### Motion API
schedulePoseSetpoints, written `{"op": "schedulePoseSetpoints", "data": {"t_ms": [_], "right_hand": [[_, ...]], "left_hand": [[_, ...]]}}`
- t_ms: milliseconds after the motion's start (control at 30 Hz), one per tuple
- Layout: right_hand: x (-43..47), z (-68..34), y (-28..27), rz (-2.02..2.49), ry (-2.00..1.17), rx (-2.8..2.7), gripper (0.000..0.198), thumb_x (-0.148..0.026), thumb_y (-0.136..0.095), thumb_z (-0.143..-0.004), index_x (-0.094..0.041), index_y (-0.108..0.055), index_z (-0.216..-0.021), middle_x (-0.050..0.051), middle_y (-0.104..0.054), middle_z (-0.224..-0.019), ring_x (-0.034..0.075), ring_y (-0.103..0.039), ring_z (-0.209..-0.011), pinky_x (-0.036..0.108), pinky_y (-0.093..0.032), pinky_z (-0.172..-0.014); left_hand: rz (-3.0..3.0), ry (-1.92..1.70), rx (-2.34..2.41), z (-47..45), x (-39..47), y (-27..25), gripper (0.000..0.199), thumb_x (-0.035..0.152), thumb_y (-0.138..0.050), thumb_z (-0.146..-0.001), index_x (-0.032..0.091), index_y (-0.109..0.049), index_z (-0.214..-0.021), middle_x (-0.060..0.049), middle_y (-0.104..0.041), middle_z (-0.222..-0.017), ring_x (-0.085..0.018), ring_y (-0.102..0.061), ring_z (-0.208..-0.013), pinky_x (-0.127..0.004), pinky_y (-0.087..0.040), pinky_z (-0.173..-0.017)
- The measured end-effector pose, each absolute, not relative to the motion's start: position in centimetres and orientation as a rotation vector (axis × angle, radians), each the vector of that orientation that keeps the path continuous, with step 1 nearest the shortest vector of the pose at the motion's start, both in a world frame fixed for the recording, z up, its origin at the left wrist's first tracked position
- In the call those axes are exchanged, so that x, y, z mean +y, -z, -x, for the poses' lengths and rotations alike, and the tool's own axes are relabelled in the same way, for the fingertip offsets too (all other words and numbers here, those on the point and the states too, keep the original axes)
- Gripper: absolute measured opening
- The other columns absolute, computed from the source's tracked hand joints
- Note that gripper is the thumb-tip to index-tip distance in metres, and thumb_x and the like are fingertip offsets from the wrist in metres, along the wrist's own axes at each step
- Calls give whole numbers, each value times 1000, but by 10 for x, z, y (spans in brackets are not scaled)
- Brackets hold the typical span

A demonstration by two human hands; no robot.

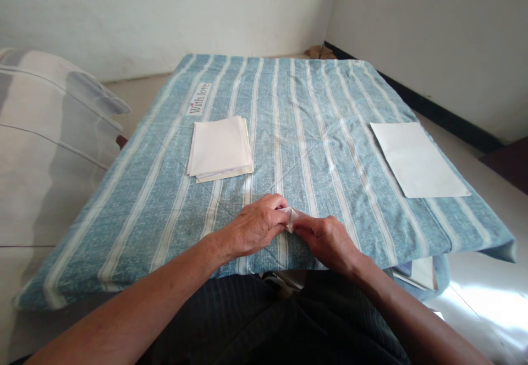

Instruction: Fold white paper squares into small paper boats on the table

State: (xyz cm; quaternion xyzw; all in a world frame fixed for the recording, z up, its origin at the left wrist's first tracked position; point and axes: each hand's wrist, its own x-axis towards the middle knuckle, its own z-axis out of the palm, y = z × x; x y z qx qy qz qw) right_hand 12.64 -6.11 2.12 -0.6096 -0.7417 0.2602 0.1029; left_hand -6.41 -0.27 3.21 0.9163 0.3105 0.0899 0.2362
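Between my two hands is a small piece of folded white paper (291,217), with creases and a pointed lower end showing. My left hand (259,223) grips its left side, fingers curled over it. From the right, my right hand (328,239) pinches the other side between thumb and fingers. Both hands are close together, low over the near part of the cloth, and they hide much of the paper. Beyond my left hand lies a stack of white paper sheets (221,147), with a yellowish sheet showing at its edge.
A blue cloth with white stripes (289,134) covers the table. A white sheet (418,159) lies near the right edge. Papers in a blue container (421,274) sit below the table at right. A draped pale cloth (53,112) stands at left. Walls rise behind and at right.
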Motion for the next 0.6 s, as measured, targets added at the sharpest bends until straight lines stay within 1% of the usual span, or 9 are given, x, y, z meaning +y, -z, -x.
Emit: {"op": "schedulePoseSetpoints", "data": {"t_ms": [167,400,600], "right_hand": [[-57,-127,-24,1776,-876,-2116,22,-21,-51,-91,-22,-71,-81,-2,-62,-60,12,-57,-56,22,-35,-56],[-55,-126,-26,1770,-915,-2059,21,-19,-52,-89,-25,-72,-86,-2,-69,-67,14,-62,-62,22,-38,-59],[-56,-127,-25,1703,-889,-2068,25,-18,-50,-90,-28,-72,-96,-2,-72,-74,15,-66,-67,23,-42,-61]], "left_hand": [[-2485,-222,865,63,-2,-32,15,14,-54,-88,19,-68,-89,-5,-56,-98,-17,-54,-89,-28,-46,-70],[-2462,-183,887,61,-4,-38,21,12,-47,-89,18,-67,-90,-6,-56,-99,-19,-53,-93,-32,-47,-77],[-2411,-148,1033,53,-14,-44,9,10,-63,-75,17,-64,-81,-6,-55,-104,-21,-52,-98,-33,-47,-81]]}}
